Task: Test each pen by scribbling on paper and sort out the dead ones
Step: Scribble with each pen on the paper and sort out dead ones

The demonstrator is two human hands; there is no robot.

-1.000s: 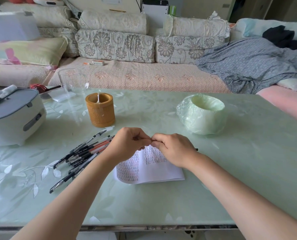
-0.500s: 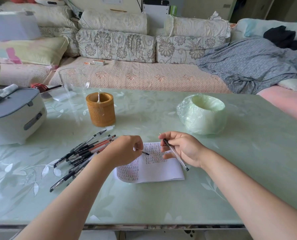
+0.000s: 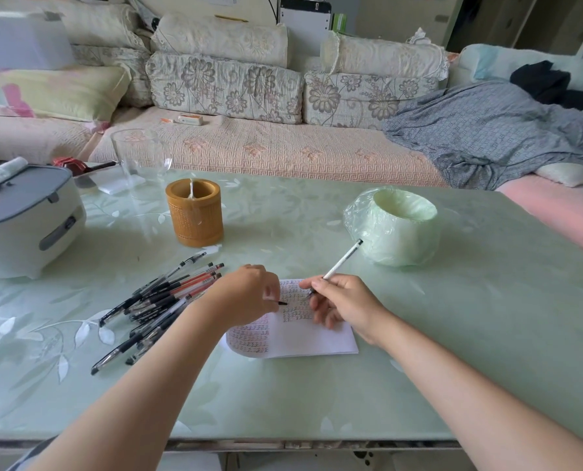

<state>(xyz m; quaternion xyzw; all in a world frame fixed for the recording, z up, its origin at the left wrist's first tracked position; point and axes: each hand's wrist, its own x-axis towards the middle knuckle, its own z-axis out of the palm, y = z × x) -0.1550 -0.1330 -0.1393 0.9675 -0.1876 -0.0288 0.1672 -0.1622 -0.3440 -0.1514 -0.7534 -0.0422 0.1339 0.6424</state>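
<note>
— Where is the pen?
— Over the paper, pinched between the right hand's thumb and curled fingers, back end tilted toward the green bowl.
— The left hand?
— Fingers curled, pinching a small black piece. The other pens lie heaped just left, with the brown cup beyond.

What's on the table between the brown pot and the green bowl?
Nothing: in the head view, only bare table lies between brown pot and green bowl.
</note>
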